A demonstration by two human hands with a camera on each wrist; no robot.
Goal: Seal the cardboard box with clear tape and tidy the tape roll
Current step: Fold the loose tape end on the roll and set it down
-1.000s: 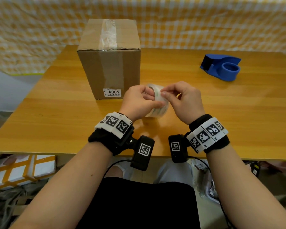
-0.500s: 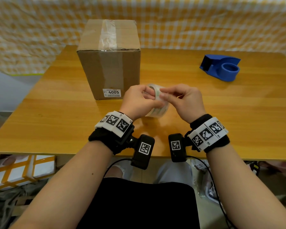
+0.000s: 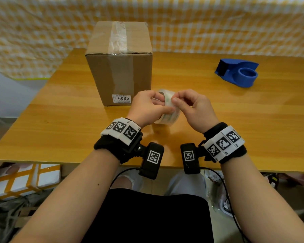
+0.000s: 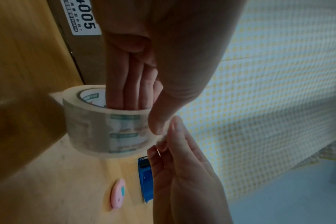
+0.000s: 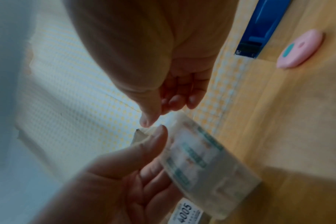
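Glossy clear tape roll (image 3: pixel 167 109): left hand (image 3: pixel 146 109) grips through core; right hand (image 3: pixel 191 109) pinches its edge at 3 o'clock.

The person's forearms are bare, with no sleeves in sight. Each wrist carries a thick black fabric band, topped by a curved white plate (image 3: pixel 121 130) printed with black square fiducial markers; the matching plate on the right wrist (image 3: pixel 224 143) shows three such markers and small printed labels. A black boxy camera module (image 3: pixel 152 160) hangs off the left band on a short bracket with a visible screw, a white-framed marker on its face. The right module (image 3: pixel 189 157) looks alike. Thin black cables trail from both. A black garment covers the lap, with light grey trousers at the knees
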